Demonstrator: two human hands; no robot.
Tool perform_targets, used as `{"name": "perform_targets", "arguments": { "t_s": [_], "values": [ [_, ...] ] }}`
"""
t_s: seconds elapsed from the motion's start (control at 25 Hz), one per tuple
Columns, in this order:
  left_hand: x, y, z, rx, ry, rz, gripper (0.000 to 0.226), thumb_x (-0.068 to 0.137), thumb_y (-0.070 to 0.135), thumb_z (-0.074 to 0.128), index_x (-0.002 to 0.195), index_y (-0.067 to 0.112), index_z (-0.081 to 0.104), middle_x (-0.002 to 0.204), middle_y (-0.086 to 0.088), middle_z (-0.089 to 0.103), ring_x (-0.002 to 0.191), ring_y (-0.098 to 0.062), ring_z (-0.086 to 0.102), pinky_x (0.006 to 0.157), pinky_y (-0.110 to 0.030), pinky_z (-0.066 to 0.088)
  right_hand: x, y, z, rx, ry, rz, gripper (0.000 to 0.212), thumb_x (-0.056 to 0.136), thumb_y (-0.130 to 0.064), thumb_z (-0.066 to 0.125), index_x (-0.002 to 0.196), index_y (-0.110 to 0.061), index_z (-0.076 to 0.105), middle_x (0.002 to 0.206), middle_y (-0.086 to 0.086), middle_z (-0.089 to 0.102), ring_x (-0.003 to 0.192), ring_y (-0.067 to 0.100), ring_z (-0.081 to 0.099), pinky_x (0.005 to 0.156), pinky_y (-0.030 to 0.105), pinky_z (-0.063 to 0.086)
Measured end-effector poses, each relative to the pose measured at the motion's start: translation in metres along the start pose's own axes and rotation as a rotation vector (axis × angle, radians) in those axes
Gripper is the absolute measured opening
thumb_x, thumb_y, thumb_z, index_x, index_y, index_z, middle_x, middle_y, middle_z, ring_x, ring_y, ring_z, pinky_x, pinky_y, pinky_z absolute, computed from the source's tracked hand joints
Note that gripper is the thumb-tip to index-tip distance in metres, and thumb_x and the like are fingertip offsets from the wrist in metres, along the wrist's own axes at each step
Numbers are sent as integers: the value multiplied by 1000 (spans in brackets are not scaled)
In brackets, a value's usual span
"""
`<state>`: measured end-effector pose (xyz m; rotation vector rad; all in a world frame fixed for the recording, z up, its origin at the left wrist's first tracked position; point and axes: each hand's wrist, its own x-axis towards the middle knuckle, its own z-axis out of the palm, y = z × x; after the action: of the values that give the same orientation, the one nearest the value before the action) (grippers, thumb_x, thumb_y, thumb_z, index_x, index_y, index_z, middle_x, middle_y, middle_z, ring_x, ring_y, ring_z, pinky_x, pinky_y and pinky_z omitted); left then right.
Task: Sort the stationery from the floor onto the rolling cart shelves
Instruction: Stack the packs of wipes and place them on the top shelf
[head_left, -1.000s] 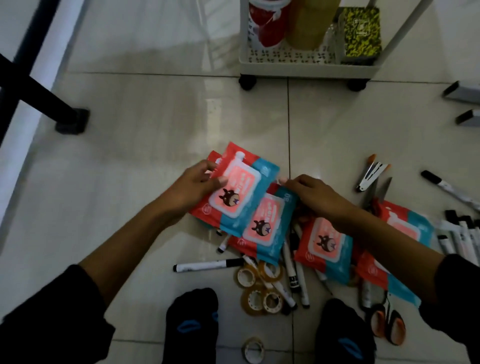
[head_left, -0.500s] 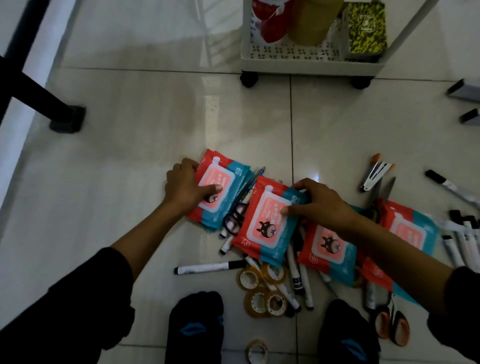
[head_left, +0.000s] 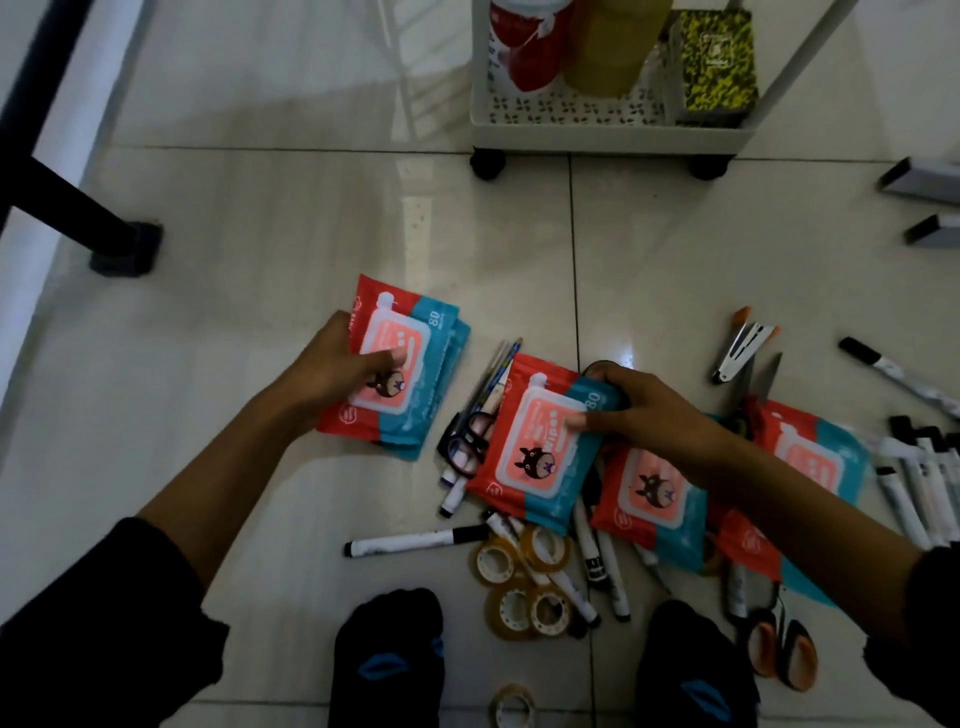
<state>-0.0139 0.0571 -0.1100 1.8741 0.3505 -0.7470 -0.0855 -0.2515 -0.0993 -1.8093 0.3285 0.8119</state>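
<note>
My left hand (head_left: 332, 366) grips a stack of red-and-teal wipes packs (head_left: 415, 395) at its left edge, thumb on top, just over the floor. My right hand (head_left: 639, 405) holds another wipes pack (head_left: 530, 467) by its upper right corner, lying over markers and pens. Further wipes packs (head_left: 649, 504) (head_left: 815, 457) lie under my right forearm. The white rolling cart (head_left: 608, 136) stands at the top, its bottom shelf holding a red pouch, a yellow container and a patterned box (head_left: 719, 62).
Around my feet lie white markers (head_left: 415, 540), tape rolls (head_left: 524, 577), dark-framed glasses (head_left: 467, 441), a stapler (head_left: 740, 345) and orange-handled scissors (head_left: 779, 649). More markers (head_left: 919, 488) sit at the right. A black table leg (head_left: 119, 244) stands at the left; grey boxes (head_left: 919, 179) lie at the far right.
My left hand has carried its stack of packs further left, apart from the pile. My right hand has shifted its grip on the middle pack, which stays over the markers.
</note>
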Motion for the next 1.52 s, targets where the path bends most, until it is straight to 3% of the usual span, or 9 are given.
{"name": "perform_targets", "arguments": {
  "t_s": [0.32, 0.52, 0.68, 0.84, 0.96, 1.08, 1.28, 1.44, 1.52],
  "values": [
    [-18, 51, 48, -163, -116, 119, 34, 95, 15, 46, 129, 19, 47, 113, -11, 67, 96, -27, 69, 83, -45, 57, -5, -34, -21, 331, 91, -145, 31, 79, -13, 71, 106, -12, 55, 95, 7, 73, 90, 24, 71, 75, 36, 59],
    [-30, 68, 101, -247, -362, 128, 47, 98, 49, 33, 124, 17, 55, 111, -12, 70, 98, -29, 69, 84, -42, 56, -9, -41, -29, 346, 212, -166, 34, 83, -14, 69, 112, -10, 53, 98, 6, 71, 87, 19, 72, 73, 35, 60],
    [-29, 72, 121, -286, -418, 108, 43, 85, 37, 58, 122, 17, 52, 106, -10, 72, 92, -29, 70, 75, -38, 59, -15, -32, -33, 269, 306, -203, 34, 82, -19, 71, 110, -13, 53, 101, 3, 68, 86, 16, 71, 70, 30, 60],
    [-20, 68, 134, -263, -473, 45, 48, 85, 29, 65, 128, 20, 46, 110, -10, 70, 96, -30, 69, 82, -45, 57, -21, -26, -41, 143, 363, -197, 38, 80, -25, 74, 113, -19, 55, 107, -1, 64, 92, 15, 68, 73, 32, 60],
    [-19, 68, 144, -233, -427, 46, 45, 87, 30, 63, 127, 20, 48, 107, -9, 71, 92, -27, 71, 80, -43, 58, -28, -18, -46, 117, 429, -148, 42, 85, -26, 69, 122, -25, 50, 106, -7, 58, 91, 12, 64, 72, 29, 60],
    [-21, 59, 151, -242, -406, 6, 41, 87, 30, 64, 124, 21, 51, 106, -9, 72, 91, -26, 71, 80, -43, 58, -46, 0, -54, 133, 524, -7, 28, 90, -20, 63, 117, -20, 55, 100, 2, 63, 84, 15, 67, 63, 25, 59],
    [-41, 36, 188, -219, -375, -7, 45, 85, 31, 66, 126, 20, 48, 114, -8, 68, 96, -23, 70, 86, -46, 56, -86, 32, -53, 40, 421, 290, 16, 96, -7, 46, 106, -12, 57, 89, 11, 70, 74, 24, 71, 66, 32, 60],
    [-44, 28, 198, -189, -320, 6, 48, 85, 35, 66, 128, 23, 47, 115, -3, 68, 98, -19, 69, 89, -46, 54, -88, 39, -39, -304, 357, 281, 24, 97, -14, 42, 120, -16, 51, 111, 15, 63, 88, 27, 62, 72, 30, 50],
    [-45, 28, 199, -169, -331, 3, 47, 85, 36, 65, 127, 24, 47, 114, -2, 68, 98, -19, 69, 89, -46, 54, -87, 44, -33, -288, 370, 293, 29, 97, -19, 44, 125, -17, 42, 112, 17, 61, 86, 26, 59, 70, 31, 49]
  ]
}}
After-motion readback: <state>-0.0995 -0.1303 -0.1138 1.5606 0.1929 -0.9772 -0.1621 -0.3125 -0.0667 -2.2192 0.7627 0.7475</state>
